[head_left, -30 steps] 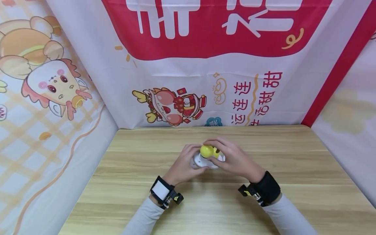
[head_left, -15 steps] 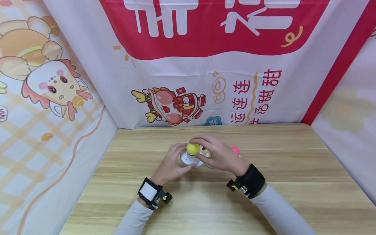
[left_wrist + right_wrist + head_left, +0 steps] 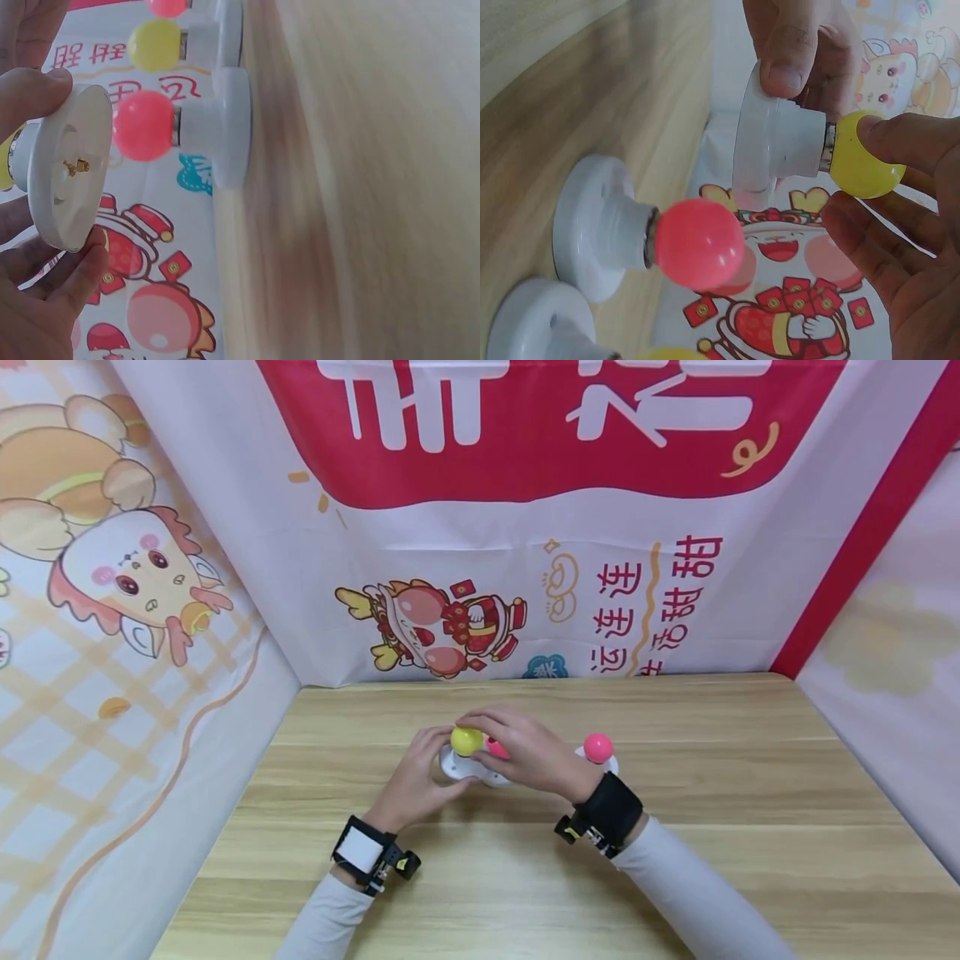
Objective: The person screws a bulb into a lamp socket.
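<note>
My left hand (image 3: 416,781) grips the rim of a round white lamp holder (image 3: 71,165) by its edge. A yellow bulb (image 3: 866,154) sits in its socket, and my right hand (image 3: 525,752) pinches that bulb between thumb and fingers. The holder is tipped in the left wrist view, its underside with brass terminals showing, raised off the table. Right beside it stands a pink bulb (image 3: 699,244) in its own white holder (image 3: 592,225) on the table. My right hand partly covers this lamp in the head view.
Further right on the wood-grain table (image 3: 600,877) stands another pink bulb (image 3: 598,747) in a white holder. Between the pink ones is a second yellow bulb (image 3: 155,45), hidden behind my right hand in the head view. A printed cloth (image 3: 450,543) hangs along the table's back edge.
Both hands have moved left together with the held yellow bulb and its holder. The pink bulbs, earlier covered by my right hand, now show. The grip looks the same throughout.
</note>
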Tool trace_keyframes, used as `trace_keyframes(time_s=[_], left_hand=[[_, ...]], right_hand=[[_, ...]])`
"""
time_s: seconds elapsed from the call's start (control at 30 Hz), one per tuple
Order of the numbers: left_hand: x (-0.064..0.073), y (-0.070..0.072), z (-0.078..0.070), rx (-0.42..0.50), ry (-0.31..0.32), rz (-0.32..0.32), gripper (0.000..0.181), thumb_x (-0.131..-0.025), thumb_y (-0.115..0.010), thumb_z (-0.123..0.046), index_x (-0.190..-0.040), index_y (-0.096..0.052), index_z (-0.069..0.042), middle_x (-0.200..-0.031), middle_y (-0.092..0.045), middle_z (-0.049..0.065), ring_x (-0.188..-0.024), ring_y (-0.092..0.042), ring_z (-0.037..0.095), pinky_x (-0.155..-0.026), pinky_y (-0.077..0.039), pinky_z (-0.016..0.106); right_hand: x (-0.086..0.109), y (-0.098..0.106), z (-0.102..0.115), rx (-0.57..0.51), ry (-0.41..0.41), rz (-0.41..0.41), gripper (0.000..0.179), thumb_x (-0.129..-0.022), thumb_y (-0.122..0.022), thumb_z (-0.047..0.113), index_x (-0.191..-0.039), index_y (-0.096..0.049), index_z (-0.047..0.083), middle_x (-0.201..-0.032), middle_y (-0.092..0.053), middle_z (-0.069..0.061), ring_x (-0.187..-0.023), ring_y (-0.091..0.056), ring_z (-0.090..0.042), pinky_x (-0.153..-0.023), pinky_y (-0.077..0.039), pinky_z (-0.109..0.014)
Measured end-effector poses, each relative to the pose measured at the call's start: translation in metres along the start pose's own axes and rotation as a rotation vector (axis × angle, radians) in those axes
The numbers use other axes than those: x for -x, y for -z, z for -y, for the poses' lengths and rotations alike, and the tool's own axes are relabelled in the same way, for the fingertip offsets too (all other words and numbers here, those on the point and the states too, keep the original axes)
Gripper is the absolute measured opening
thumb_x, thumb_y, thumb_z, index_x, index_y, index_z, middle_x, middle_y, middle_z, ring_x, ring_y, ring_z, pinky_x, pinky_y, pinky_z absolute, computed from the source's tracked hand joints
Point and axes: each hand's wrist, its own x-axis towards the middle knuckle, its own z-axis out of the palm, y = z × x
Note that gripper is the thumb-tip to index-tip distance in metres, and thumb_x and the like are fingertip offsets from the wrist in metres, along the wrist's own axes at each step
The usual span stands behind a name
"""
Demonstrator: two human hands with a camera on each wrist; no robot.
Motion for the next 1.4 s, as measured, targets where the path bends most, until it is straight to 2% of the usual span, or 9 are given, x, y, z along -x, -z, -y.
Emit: trace_keyframes(time_s=[0.37,0.63,1.03,1.4], left_hand=[[0.006,0.003,0.022,-0.007,0.055,0.007,0.076,-0.083,-0.094,-0.029,-0.148,-0.058,-0.011,-0.149,-0.059,0.010,-0.142,-0.053,0.030,-0.117,-0.051,0.054],[0.006,0.003,0.035,0.003,0.138,0.041,0.076,-0.084,-0.093,-0.028,-0.148,-0.058,-0.010,-0.149,-0.057,0.011,-0.139,-0.056,0.032,-0.117,-0.051,0.055],[-0.006,-0.006,0.038,0.025,0.278,0.135,0.078,-0.086,-0.091,-0.027,-0.153,-0.054,-0.012,-0.146,-0.057,0.008,-0.133,-0.060,0.028,-0.116,-0.053,0.048],[-0.009,-0.009,0.041,0.006,0.334,0.176,0.081,-0.083,-0.094,-0.029,-0.153,-0.054,-0.013,-0.140,-0.062,0.008,-0.130,-0.060,0.028,-0.116,-0.052,0.049]], right_hand=[[-0.014,-0.020,-0.003,0.012,0.012,0.058,0.051,-0.095,-0.082,0.019,-0.142,-0.065,0.010,-0.140,-0.069,-0.007,-0.132,-0.065,-0.021,-0.114,-0.055,-0.033],[-0.020,-0.034,-0.010,0.001,-0.033,0.140,0.051,-0.099,-0.078,0.020,-0.146,-0.062,0.010,-0.146,-0.067,-0.008,-0.137,-0.062,-0.023,-0.117,-0.052,-0.036],[-0.025,-0.046,-0.018,0.044,-0.057,0.189,0.047,-0.100,-0.076,0.017,-0.145,-0.065,0.011,-0.144,-0.069,-0.006,-0.135,-0.064,-0.023,-0.118,-0.052,-0.039],[-0.026,-0.054,-0.022,0.067,-0.063,0.220,0.044,-0.100,-0.076,0.017,-0.143,-0.067,0.011,-0.142,-0.070,-0.006,-0.130,-0.067,-0.022,-0.114,-0.055,-0.039]])
